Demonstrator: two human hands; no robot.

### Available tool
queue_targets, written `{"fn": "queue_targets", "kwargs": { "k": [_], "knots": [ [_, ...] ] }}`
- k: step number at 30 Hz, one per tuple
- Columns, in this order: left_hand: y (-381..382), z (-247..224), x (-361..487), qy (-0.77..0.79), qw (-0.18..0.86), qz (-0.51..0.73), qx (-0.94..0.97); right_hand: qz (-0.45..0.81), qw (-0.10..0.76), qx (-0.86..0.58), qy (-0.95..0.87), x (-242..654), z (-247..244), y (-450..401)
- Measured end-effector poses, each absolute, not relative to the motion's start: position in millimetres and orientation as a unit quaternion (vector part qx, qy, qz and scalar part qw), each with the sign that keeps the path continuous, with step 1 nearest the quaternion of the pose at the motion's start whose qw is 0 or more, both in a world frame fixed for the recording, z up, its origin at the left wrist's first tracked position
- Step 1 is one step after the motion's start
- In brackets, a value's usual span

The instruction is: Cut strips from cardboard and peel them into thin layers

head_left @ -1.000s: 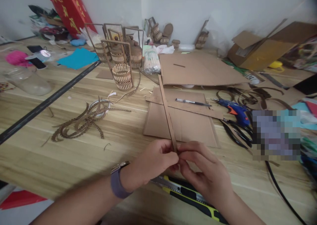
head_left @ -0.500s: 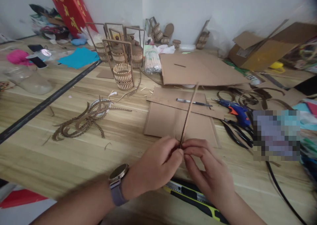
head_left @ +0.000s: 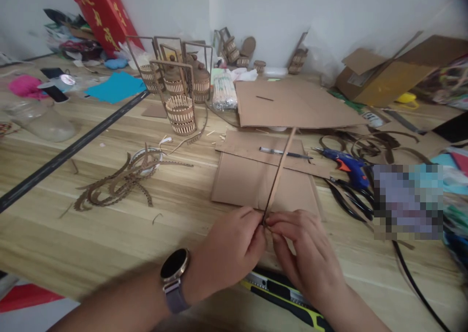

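A long, narrow cardboard strip (head_left: 278,173) rises away from my fingertips, its lower end hidden between them. My left hand (head_left: 234,244), with a watch on the wrist, pinches that end. Beside it, the fingertips of my right hand (head_left: 305,249) are closed on the same end, touching the left ones. Under and in front of my hands lie a utility knife (head_left: 281,293) with a yellow and black handle and cardboard sheets (head_left: 241,181). A pen (head_left: 283,152) rests on the cardboard.
Curled cardboard strips (head_left: 113,185) lie at left. Small slatted baskets (head_left: 181,115) with tall handles stand behind them. To the right are a blue glue gun (head_left: 345,164), black-handled pliers (head_left: 349,200) and a cardboard box (head_left: 391,73). A large cardboard sheet (head_left: 292,103) lies at the back.
The strip has turned slightly, showing more of its flat face, and its tip leans a little further right. Both hands stay together, with small finger shifts.
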State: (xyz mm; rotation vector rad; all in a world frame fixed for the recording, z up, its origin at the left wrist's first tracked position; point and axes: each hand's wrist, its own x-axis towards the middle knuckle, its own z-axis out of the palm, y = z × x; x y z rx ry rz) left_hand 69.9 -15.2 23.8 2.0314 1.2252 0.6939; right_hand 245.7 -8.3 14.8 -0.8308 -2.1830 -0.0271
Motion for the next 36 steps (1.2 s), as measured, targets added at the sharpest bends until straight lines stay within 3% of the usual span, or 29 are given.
{"fn": "queue_targets", "kwargs": {
  "k": [11, 21, 36],
  "knots": [
    [-18.4, 21.6, 72.5, 0.482, 0.369, 0.284, 0.742, -0.029, 0.385, -0.319, -0.866, 240.8, 19.9, -13.3],
    [-15.1, 23.5, 74.6, 0.499, 0.498, 0.284, 0.650, -0.065, 0.400, -0.381, -0.831, 234.7, 15.7, -17.2],
    [-13.8, 15.5, 77.2, 0.441, 0.585, 0.358, 0.579, -0.038, 0.403, -0.403, -0.821, 232.3, 9.6, -15.1]
  ]
}}
